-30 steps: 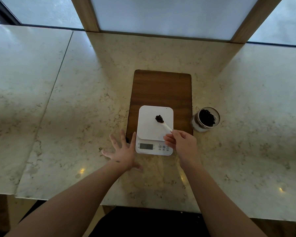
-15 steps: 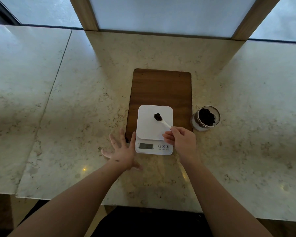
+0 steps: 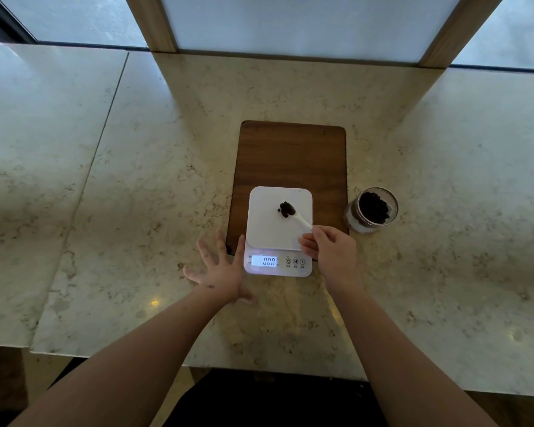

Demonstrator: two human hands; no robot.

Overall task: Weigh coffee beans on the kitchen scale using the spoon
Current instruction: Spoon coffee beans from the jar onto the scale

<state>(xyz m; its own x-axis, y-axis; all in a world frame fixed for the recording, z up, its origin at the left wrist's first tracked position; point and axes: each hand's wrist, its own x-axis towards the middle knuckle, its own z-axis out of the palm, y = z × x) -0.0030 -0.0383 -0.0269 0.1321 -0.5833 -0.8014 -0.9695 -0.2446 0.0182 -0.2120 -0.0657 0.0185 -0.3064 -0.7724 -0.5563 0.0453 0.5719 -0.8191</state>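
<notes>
The place looked like a home kitchen or a coffee corner. A wide counter of pale marble-like stone [image 3: 136, 186] ran under frosted windows with wooden frames [image 3: 154, 26], and on it lay a dark wooden cutting board [image 3: 290, 155]. A white digital kitchen scale [image 3: 278, 235] and a glass jar of coffee beans [image 3: 372, 209] pointed to food preparation.

Kitchen scale [image 3: 278, 232]: lit display [image 3: 264, 261] reads 0.00. Three round buttons [image 3: 295, 261] beside it; the middle marked M, the right one T. Tiny captions beneath, too small to read.
</notes>
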